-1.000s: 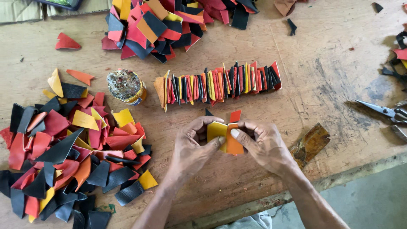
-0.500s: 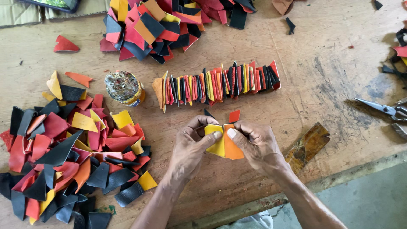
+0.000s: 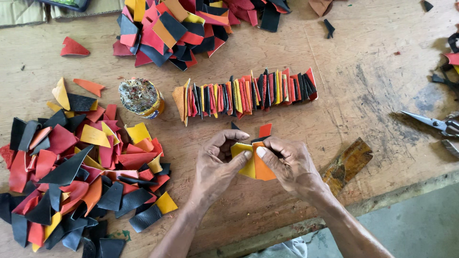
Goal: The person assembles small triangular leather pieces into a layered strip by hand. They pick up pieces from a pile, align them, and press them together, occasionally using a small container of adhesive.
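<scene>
Pinching a small stack of leather pieces (image 3: 256, 165) between both hands, just above the table (image 3: 373, 91) near its front edge. Left hand (image 3: 217, 162) curled, fingers (image 3: 239, 157) closed on the yellow piece on the left side of the stack. Right hand (image 3: 287, 162) closed on the orange piece, thumb pressed on its face; a red tip and a black tip stick up behind the knuckles. Both hands touching the stack and nearly touching each other.

Done so far, judging by layout: a long row of joined pieces (image 3: 248, 93) lies across the middle of the table, just beyond the hands — black, red, orange, yellow slips standing on edge, packed tight. Cannot tell how they are fastened.

Left to do looks like a lot: big loose pile (image 3: 71, 177) of cut pieces at the left, second pile (image 3: 181, 24) at the far edge, both in the same mixed colours, unsorted. So my guess is early to midway.

Other stuff: round glue tin (image 3: 141, 98) with crusted top, just left of the row, apart from it. Scissors (image 3: 432, 124) at the right, well apart from the hands. Brown flat scrap (image 3: 346, 162) just beside the right wrist.
</scene>
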